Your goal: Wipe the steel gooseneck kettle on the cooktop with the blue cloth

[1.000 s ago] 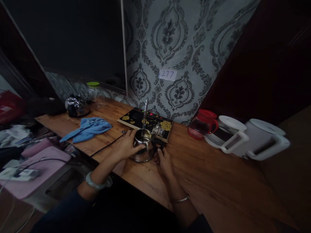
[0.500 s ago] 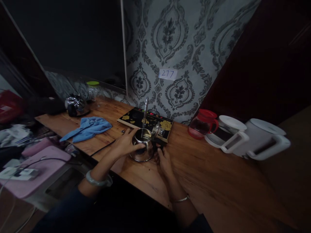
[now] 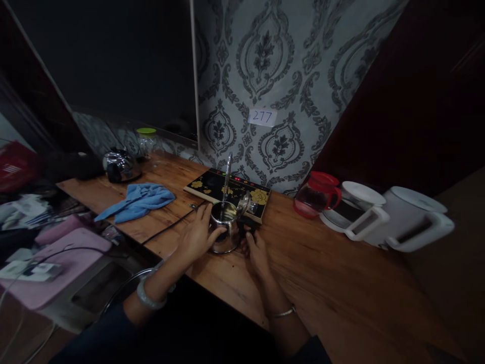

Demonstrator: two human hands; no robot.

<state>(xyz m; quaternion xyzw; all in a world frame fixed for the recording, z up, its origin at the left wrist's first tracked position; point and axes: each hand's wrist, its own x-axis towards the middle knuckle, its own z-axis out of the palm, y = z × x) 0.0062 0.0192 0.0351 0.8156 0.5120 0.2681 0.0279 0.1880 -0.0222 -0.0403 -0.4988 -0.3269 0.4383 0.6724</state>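
A shiny metal kettle (image 3: 226,241) stands upright on the wooden counter, its lid (image 3: 243,203) tipped up on the right side. The curved metal tap (image 3: 228,174) rises behind it, its lower part lined up with the kettle's mouth. My left hand (image 3: 195,233) cups the kettle's left side, thumb across the front and fingers along the side near the rim. On the right, my right hand (image 3: 256,248) has its fingers closed round the black handle (image 3: 248,225). The inside of the kettle is partly visible; any water in it I cannot make out.
Behind the kettle lies a black panel with gold flowers (image 3: 200,184) and lit red lights. A blue cloth (image 3: 142,199) and another metal kettle (image 3: 121,167) are at left. A red-lidded jug (image 3: 313,194) and white jugs (image 3: 407,217) line the right. A black cord (image 3: 166,232) crosses the counter.
My left hand's fingers have shifted slightly, now lying more at the kettle's left side than round its rim. My right hand stays at the handle. Another red light shows on the panel.
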